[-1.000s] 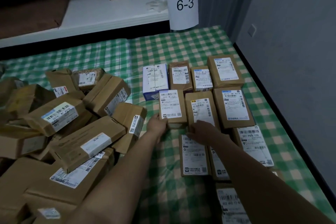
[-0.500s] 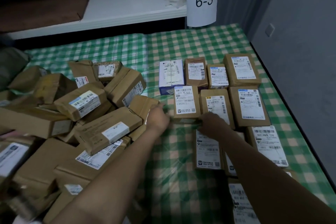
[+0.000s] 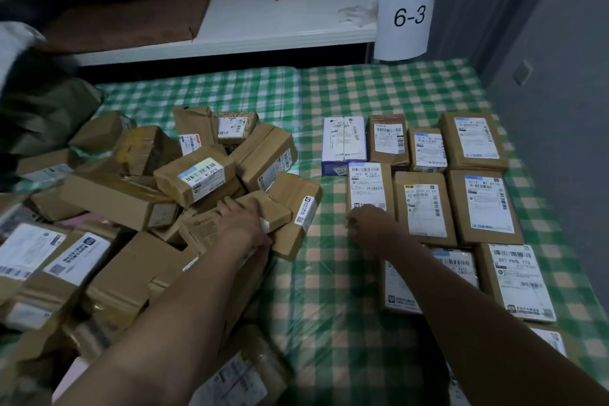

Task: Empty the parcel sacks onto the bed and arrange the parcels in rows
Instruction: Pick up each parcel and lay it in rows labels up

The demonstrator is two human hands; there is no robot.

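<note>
Gripping a small brown box (image 3: pixel 276 209) with my left hand (image 3: pixel 242 222), fingers curled over its top. Right hand (image 3: pixel 369 224) sits bunched against the near end of a labelled parcel (image 3: pixel 370 188); holding or only touching, I can't tell. Beyond those knuckles, the rows (image 3: pixel 479 204). Left of my left fingers, the pile (image 3: pixel 197 178), all on the checked bed (image 3: pixel 329 306).

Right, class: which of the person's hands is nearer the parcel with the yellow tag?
Right. The right hand sits beside the yellow-tagged parcel, at its near left corner. The left hand is farther left, across a strip of bedsheet, on the pile.
</note>
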